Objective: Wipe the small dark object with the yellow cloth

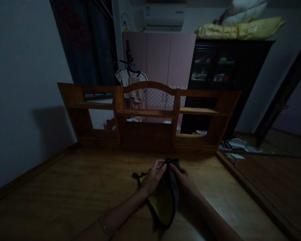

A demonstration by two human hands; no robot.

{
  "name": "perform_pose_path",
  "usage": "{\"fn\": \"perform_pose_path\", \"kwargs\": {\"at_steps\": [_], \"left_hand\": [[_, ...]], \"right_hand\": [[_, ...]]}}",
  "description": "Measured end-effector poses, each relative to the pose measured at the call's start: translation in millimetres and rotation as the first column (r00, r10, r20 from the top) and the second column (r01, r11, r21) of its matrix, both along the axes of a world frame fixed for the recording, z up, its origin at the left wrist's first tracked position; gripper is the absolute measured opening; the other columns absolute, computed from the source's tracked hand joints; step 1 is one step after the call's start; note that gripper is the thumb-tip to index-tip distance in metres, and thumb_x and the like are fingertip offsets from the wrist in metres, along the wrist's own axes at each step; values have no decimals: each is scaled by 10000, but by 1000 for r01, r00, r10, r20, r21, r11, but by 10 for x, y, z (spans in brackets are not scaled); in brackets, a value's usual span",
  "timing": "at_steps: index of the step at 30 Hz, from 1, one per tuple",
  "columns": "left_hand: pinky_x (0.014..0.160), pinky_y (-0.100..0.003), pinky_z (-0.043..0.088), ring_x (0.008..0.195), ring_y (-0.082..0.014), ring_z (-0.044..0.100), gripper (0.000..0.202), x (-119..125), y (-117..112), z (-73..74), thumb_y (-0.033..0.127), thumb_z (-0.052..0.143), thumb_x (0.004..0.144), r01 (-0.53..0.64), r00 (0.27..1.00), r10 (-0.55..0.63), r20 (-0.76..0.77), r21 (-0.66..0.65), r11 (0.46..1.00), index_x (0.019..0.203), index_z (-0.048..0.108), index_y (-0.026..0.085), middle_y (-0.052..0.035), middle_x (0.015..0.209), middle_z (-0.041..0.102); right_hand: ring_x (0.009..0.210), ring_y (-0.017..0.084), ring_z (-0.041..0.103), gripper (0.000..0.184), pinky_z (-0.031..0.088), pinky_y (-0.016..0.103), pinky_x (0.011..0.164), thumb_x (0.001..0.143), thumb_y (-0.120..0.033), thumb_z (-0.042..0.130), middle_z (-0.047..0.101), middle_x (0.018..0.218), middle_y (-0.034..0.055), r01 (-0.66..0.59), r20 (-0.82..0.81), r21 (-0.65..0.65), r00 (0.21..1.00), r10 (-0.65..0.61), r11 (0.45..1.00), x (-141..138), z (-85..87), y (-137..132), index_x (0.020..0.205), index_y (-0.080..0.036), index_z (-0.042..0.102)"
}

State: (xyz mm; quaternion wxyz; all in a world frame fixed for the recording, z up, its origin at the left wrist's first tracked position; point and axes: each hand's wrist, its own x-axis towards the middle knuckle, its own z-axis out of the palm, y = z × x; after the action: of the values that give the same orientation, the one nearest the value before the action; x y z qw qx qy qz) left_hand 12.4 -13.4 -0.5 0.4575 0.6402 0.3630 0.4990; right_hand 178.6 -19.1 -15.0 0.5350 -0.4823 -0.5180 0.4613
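Observation:
A limp yellow fabric piece with black edging and a dark grey side [163, 208] hangs and lies between my hands over the wooden surface. It looks like a pouch or bag, but its exact kind is unclear in the dim light. My left hand [153, 176] pinches its dark upper edge, with thumb and fingers pressed together. Close beside it, my right hand [185, 178] grips the dark upper part, thumb on top. The fingertips of both hands nearly meet there. A black end of the edging sticks out to the left of my left hand.
The wooden platform [90, 187] has a raised rim [256, 190] on the right. Across its far end stands a wooden shelf unit [147, 113] with open compartments. Behind are a pink wardrobe [158, 57], a black cabinet [248, 63] and clothes on a rack [136, 88]. A wall borders the left.

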Motion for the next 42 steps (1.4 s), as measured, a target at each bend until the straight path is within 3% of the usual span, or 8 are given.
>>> {"fn": "perform_pose_path", "kwargs": {"at_steps": [8,12,21,26,29,32,38,42], "left_hand": [[711,-249,482,849,-188,659,378,-1,14,-56,525,533,884,5,1000,-4,18,-72,997,1083,577,206,-54,951,691],[536,-196,446,643,-137,627,399,3,61,-88,548,540,862,23,998,-14,62,-145,989,1056,568,200,-27,831,673],[386,-176,360,432,-102,519,470,-2,120,-151,626,519,831,-92,989,113,94,-200,975,1003,572,192,20,655,597],[490,-204,438,565,-133,596,502,-23,152,-157,623,501,854,-171,975,193,108,-188,967,1130,545,206,-15,783,644],[748,-257,506,908,-186,651,483,-36,155,-128,586,488,890,-207,964,226,138,-140,968,1230,524,245,-57,1064,659],[980,-302,430,1224,-220,518,466,-29,136,-117,567,452,920,-176,966,194,171,-117,977,1286,513,284,-46,1327,554],[1106,-343,323,1334,-223,417,467,1,157,-178,521,440,936,-65,976,82,200,-91,994,1307,525,250,-46,1402,503],[1065,-351,373,1242,-241,509,431,-18,174,-142,492,509,901,-61,979,82,189,-111,992,1208,605,206,-65,1294,597]], "right_hand": [[696,206,608,455,452,246,583,793,-550,638,678,779,47,26,73,53,997,-30,998,32,-9,14,872,-106,698],[756,224,617,435,471,261,631,808,-528,619,689,847,58,-2,108,71,994,-6,997,14,23,-19,909,-110,688],[809,264,638,507,498,287,665,736,-579,644,707,863,63,30,151,34,988,-35,999,-70,122,-77,922,-111,702],[904,274,651,506,520,318,763,709,-549,699,718,966,72,-41,20,-24,999,42,999,-88,125,-48,1011,-143,697],[939,274,660,515,528,322,787,688,-522,744,707,1053,87,-101,-136,-50,986,93,994,-86,128,-52,1059,-169,685],[870,268,680,518,542,328,739,682,-497,766,705,1060,103,-113,-241,-82,966,90,990,-65,142,-69,1070,-166,679],[812,235,679,447,535,291,703,669,-408,794,725,980,84,-42,-246,-37,969,32,998,-38,230,-119,1028,-159,696],[738,224,678,431,533,290,652,667,-405,794,732,925,90,-21,-290,-113,957,-13,993,-29,230,-106,998,-147,700]]}}
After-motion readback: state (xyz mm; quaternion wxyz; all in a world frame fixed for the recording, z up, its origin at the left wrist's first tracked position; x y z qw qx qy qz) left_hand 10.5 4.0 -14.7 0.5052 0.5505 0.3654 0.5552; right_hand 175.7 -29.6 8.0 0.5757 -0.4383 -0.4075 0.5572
